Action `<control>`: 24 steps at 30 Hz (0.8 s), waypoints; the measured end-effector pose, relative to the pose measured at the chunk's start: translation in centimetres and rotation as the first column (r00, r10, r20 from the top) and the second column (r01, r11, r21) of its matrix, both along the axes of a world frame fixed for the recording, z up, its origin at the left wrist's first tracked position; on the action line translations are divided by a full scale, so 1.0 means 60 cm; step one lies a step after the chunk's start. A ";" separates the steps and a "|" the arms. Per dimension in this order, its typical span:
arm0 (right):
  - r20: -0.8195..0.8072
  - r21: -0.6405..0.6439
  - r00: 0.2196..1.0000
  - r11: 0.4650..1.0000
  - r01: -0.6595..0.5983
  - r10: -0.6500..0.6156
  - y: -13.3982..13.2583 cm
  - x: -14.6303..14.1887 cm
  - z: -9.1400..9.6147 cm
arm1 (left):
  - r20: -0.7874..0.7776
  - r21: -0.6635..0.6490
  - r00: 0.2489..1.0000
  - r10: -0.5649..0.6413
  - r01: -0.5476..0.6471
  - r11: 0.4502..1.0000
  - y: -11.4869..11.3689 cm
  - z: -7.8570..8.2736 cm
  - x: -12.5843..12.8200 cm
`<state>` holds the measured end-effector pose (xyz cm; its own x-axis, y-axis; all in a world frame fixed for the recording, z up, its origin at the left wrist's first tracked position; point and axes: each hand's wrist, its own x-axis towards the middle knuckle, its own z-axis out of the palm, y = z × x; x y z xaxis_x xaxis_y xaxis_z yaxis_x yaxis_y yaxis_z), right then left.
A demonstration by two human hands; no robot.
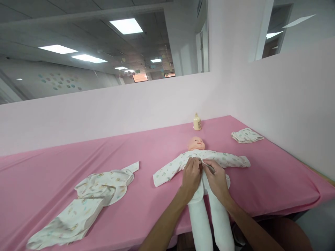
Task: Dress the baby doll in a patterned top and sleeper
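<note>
A baby doll (pixel 196 143) lies on its back on the pink table (pixel 146 153), head away from me, white legs hanging over the near edge. It wears a white printed top (pixel 170 168) with both sleeves spread out. My left hand (pixel 191 176) and my right hand (pixel 216 176) rest side by side on the doll's chest. The fingers of both are closed, pinching the front edges of the top where they meet.
A small cream bottle (pixel 197 122) stands behind the doll's head. A folded printed cloth (pixel 246 135) lies at the back right. Loose printed baby clothes (pixel 89 204) lie spread at the front left. A pink wall runs behind and along the right side.
</note>
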<state>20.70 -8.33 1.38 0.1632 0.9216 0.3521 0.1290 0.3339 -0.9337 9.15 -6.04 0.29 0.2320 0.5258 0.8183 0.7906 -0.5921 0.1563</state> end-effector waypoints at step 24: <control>0.201 0.147 0.979 0.989 -0.013 -0.017 0.002 0.006 -0.024 | 0.253 -0.481 0.967 -0.030 0.152 0.864 -0.012 0.022 -0.003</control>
